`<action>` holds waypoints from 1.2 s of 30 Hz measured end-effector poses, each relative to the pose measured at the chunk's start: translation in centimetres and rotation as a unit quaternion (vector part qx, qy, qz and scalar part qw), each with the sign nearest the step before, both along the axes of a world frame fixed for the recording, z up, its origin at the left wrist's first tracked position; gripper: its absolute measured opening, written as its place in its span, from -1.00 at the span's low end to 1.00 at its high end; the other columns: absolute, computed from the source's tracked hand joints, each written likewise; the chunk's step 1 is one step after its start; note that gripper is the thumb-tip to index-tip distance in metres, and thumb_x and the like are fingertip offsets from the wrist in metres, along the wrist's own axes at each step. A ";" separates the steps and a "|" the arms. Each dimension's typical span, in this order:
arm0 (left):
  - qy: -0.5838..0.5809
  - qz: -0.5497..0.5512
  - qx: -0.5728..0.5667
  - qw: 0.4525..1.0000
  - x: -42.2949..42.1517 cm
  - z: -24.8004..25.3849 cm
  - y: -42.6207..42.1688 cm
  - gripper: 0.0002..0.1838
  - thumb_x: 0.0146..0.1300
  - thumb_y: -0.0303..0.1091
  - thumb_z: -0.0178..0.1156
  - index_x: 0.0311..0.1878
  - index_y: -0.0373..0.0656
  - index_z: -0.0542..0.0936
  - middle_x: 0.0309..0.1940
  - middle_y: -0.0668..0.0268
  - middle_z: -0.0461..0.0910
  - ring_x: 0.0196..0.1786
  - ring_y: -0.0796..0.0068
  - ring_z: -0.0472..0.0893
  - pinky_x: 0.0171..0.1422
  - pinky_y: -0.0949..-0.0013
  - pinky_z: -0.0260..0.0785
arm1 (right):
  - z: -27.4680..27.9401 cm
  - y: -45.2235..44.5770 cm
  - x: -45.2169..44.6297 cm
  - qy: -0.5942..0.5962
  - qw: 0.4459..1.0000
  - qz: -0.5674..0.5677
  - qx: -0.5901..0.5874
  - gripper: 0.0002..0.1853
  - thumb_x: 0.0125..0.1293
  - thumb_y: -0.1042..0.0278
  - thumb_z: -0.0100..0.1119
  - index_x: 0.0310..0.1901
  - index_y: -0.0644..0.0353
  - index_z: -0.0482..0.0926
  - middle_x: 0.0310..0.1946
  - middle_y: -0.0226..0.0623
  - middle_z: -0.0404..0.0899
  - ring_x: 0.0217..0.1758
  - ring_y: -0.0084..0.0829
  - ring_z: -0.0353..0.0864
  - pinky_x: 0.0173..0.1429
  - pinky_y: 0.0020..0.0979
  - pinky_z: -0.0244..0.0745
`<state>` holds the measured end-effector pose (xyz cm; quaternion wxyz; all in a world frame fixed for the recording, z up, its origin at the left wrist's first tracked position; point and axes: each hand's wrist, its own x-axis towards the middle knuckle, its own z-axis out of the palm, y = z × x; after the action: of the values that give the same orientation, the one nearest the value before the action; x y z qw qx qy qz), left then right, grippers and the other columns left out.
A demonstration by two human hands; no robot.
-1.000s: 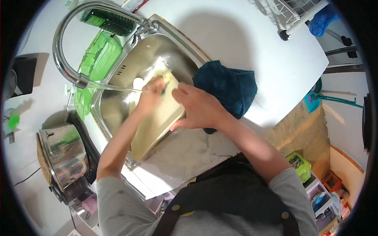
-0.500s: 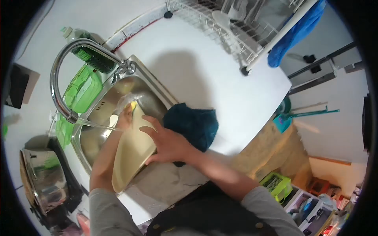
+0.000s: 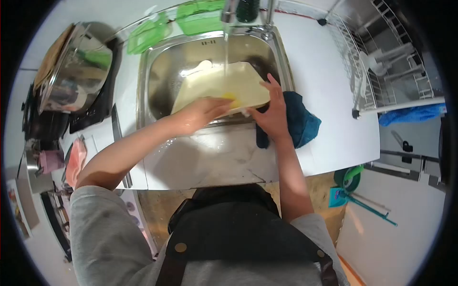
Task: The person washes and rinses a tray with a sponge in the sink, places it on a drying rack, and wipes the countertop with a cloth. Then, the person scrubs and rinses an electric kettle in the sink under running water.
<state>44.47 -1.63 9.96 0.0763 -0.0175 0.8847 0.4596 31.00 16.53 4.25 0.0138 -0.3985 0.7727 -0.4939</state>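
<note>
A cream-coloured rectangular tray (image 3: 205, 86) is held tilted over the steel sink (image 3: 160, 81), its hollow side facing up. Water (image 3: 226, 52) from the tap (image 3: 229, 12) runs down onto it. My left hand (image 3: 200, 114) is closed round a yellow sponge (image 3: 232, 98), pressing it near the tray's front edge; the fingers partly cover the sponge. At the tray's right front corner, my right hand (image 3: 273, 114) grips the rim between thumb and fingers. A dark teal cloth (image 3: 303, 119) lies on the counter just right of that hand. Behind the tray, a white rounded utensil (image 3: 205, 64) shows in the sink.
Green plastic containers (image 3: 198, 19) stand behind the sink beside a dark green bottle (image 3: 247, 10). Left of it are a knife (image 3: 116, 126) and a large metal pot (image 3: 78, 71). A white wire dish rack (image 3: 350, 57) occupies the right back.
My view has turned, bringing the sink straight ahead. The tray has gone from standing steeply to lying flatter under the water. My left hand has moved with the sponge to its front edge.
</note>
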 end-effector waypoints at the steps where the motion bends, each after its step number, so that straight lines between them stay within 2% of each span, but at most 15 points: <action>1: -0.035 0.017 0.009 0.999 1.7 0.4 -1.4 -0.51 0.43 -0.12 -0.16 0.08 -0.42 0.45 0.06 0.00 0.51 0.06 0.24 0.53 0.15 0.36 0.33 | -0.3 0.1 -0.3 -0.038 0.999 0.004 -0.025 -0.30 -0.20 0.27 0.52 0.02 0.18 0.37 0.20 -0.07 0.30 0.27 -0.08 0.31 0.24 -0.24 0.32; 3: -0.069 0.063 -0.007 0.996 6.1 -0.8 -4.2 -0.63 0.39 -0.25 -0.08 0.07 -0.33 0.49 -0.01 0.03 0.56 0.05 0.23 0.56 0.15 0.37 0.34 | -1.3 0.1 -0.8 -0.111 0.991 0.002 -0.075 -0.40 -0.18 0.26 0.52 -0.10 0.20 0.40 0.15 -0.06 0.36 0.20 -0.08 0.39 0.19 -0.24 0.36; 8: -0.096 0.114 -0.082 0.985 6.3 -3.3 -5.5 -0.69 0.20 -0.27 0.17 -0.03 -0.19 0.60 -0.12 0.10 0.63 -0.03 0.30 0.60 0.07 0.37 0.39 | -1.1 -0.4 0.2 0.033 0.999 0.032 -0.009 -0.46 -0.25 0.26 0.57 -0.32 0.26 0.38 0.00 -0.04 0.50 0.08 -0.15 0.50 0.10 -0.29 0.42; 11: -0.148 0.142 -0.048 0.978 0.3 -1.1 -1.8 -0.64 0.06 -0.25 0.29 -0.05 -0.16 0.62 -0.12 0.14 0.64 -0.06 0.35 0.61 0.03 0.38 0.42 | 1.2 0.1 1.0 -0.012 0.999 0.028 0.033 -0.42 -0.25 0.24 0.56 -0.19 0.25 0.45 -0.14 -0.08 0.51 -0.03 -0.09 0.52 0.05 -0.28 0.45; 13: -0.004 0.034 0.056 0.998 -2.8 -3.9 -0.6 -0.65 0.02 -0.35 0.30 -0.05 -0.10 0.64 -0.27 0.29 0.64 -0.34 0.59 0.55 -0.36 0.48 0.43 | 1.2 0.8 1.3 0.004 0.996 0.051 0.077 -0.31 -0.25 0.13 0.55 -0.05 0.23 0.46 -0.11 -0.08 0.50 -0.01 -0.07 0.50 0.05 -0.29 0.44; 16: -0.122 0.057 0.027 0.991 -6.4 -1.6 0.2 -0.59 0.03 -0.29 0.23 0.02 -0.10 0.60 -0.14 0.30 0.63 -0.15 0.39 0.60 0.00 0.39 0.43 | 3.0 1.4 3.1 -0.005 0.986 0.037 0.162 -0.29 -0.17 0.12 0.49 0.03 0.26 0.42 0.00 -0.02 0.47 0.09 -0.07 0.46 0.16 -0.25 0.38; 17: -0.115 0.084 0.189 0.972 -8.3 -3.9 -1.6 -0.57 0.05 -0.27 0.20 0.06 -0.06 0.57 -0.16 0.32 0.62 -0.17 0.40 0.60 -0.02 0.36 0.44 | 3.1 1.9 3.1 0.034 0.988 0.029 0.146 -0.32 -0.15 0.14 0.48 0.02 0.26 0.43 0.00 -0.02 0.47 0.10 -0.07 0.46 0.17 -0.25 0.37; 19: -0.111 0.135 0.494 0.852 -12.3 -10.7 -6.1 -0.53 0.10 -0.21 0.14 0.14 0.01 0.50 -0.19 0.35 0.60 -0.21 0.42 0.59 -0.07 0.29 0.45 | 2.4 2.2 3.4 0.099 0.988 0.023 0.114 -0.38 -0.12 0.18 0.45 -0.01 0.25 0.46 0.00 -0.03 0.47 0.11 -0.07 0.45 0.19 -0.24 0.36; 22: -0.096 0.137 0.593 0.788 -9.3 -2.8 -3.4 -0.49 0.19 -0.09 0.08 0.23 0.10 0.39 -0.24 0.36 0.56 -0.27 0.45 0.57 -0.18 0.20 0.46 | 3.5 3.5 2.4 0.103 0.994 -0.018 0.039 -0.57 -0.02 0.28 0.36 -0.10 0.25 0.50 -0.07 -0.07 0.49 0.02 -0.09 0.47 0.10 -0.26 0.38; 24: -0.129 0.109 0.581 0.796 -10.3 -2.6 -2.3 -0.49 0.23 -0.09 0.10 0.25 0.11 0.34 -0.25 0.34 0.54 -0.26 0.43 0.57 -0.23 0.15 0.45 | 4.9 3.6 2.4 0.051 0.997 -0.054 0.019 -0.64 0.02 0.31 0.32 -0.14 0.25 0.52 -0.15 -0.09 0.52 -0.08 -0.16 0.51 0.00 -0.30 0.41; 26: -0.037 0.006 0.522 0.852 -10.4 -2.5 -1.3 -0.44 0.26 -0.24 0.12 0.34 0.08 0.26 -0.19 0.36 0.50 -0.26 0.45 0.54 -0.24 0.30 0.46 | 5.6 3.3 1.8 -0.035 0.996 -0.076 -0.007 -0.73 0.08 0.33 0.27 -0.19 0.25 0.54 -0.27 -0.13 0.55 -0.20 -0.29 0.54 -0.11 -0.36 0.43; 31: 0.022 0.070 0.316 0.946 -11.1 1.7 -2.5 -0.66 0.23 -0.38 0.13 0.10 -0.01 0.56 -0.14 0.40 0.51 -0.21 0.59 0.46 -0.30 0.45 0.38 | 4.5 -0.2 -0.8 -0.012 0.997 -0.064 -0.035 -0.83 0.16 0.37 0.18 -0.25 0.27 0.56 -0.53 -0.28 0.55 -0.51 -0.49 0.52 -0.37 -0.47 0.41; 32: 0.009 0.108 0.321 0.941 -10.9 2.2 -2.3 -0.69 0.25 -0.35 0.11 0.07 -0.02 0.57 -0.22 0.42 0.50 -0.41 0.66 0.37 -0.46 0.51 0.28 | 4.1 -1.3 -1.4 -0.085 0.994 -0.052 -0.044 -0.83 0.17 0.38 0.17 -0.26 0.28 0.56 -0.56 -0.27 0.54 -0.54 -0.49 0.51 -0.40 -0.46 0.41; 35: -0.062 0.178 0.179 0.966 -7.1 6.0 -0.9 -0.74 0.26 -0.28 0.11 -0.02 -0.04 0.60 -0.37 0.43 0.51 -0.59 0.66 0.30 -0.59 0.52 0.19 | 2.6 -5.8 -3.7 -0.251 0.966 -0.016 -0.055 -0.84 0.18 0.38 0.13 -0.29 0.31 0.55 -0.62 -0.26 0.52 -0.62 -0.47 0.49 -0.49 -0.44 0.39; 36: -0.049 0.164 0.232 0.957 -7.2 4.0 -1.8 -0.76 0.23 -0.16 0.16 -0.18 -0.09 0.64 -0.55 0.45 0.47 -0.69 0.66 0.25 -0.66 0.51 0.09 | 1.1 -7.5 -4.9 -0.276 0.960 -0.006 -0.048 -0.83 0.19 0.38 0.12 -0.31 0.32 0.55 -0.63 -0.26 0.51 -0.64 -0.46 0.48 -0.51 -0.43 0.38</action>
<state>37.25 -3.41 13.95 0.0447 -0.1669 0.7338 0.6570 26.09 9.04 5.40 0.2045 -0.2426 0.7168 -0.6210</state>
